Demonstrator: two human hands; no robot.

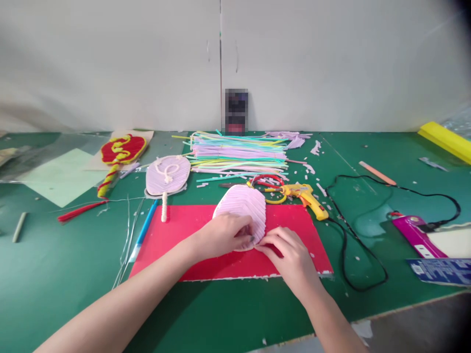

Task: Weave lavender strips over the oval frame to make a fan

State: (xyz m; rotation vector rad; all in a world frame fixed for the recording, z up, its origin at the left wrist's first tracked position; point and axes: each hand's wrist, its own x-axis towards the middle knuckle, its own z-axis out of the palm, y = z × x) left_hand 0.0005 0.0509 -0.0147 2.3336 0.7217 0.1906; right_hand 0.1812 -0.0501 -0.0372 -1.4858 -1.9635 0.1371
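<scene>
A lilac fan panel (246,201), made of ridged pipe-cleaner strips with a paler rim, lies over a red board (294,245). My left hand (226,235) rests across its lower left part, fingers curled and pinched near the bottom edge. At the lower right edge, my right hand (290,252) pinches the rim between thumb and fingers. The two sets of fingertips are close together, and they hide part of the edge. Just behind the panel lie a yellow glue gun (309,198) and red-handled pliers (270,180).
Bundled pastel pipe cleaners (239,152) lie at the back. To the left are a lilac fan (168,175), a red and yellow fan (123,149), a blue pen (147,223) and a red tassel (83,211). A black cord (344,235) loops toward a magenta power strip (417,235).
</scene>
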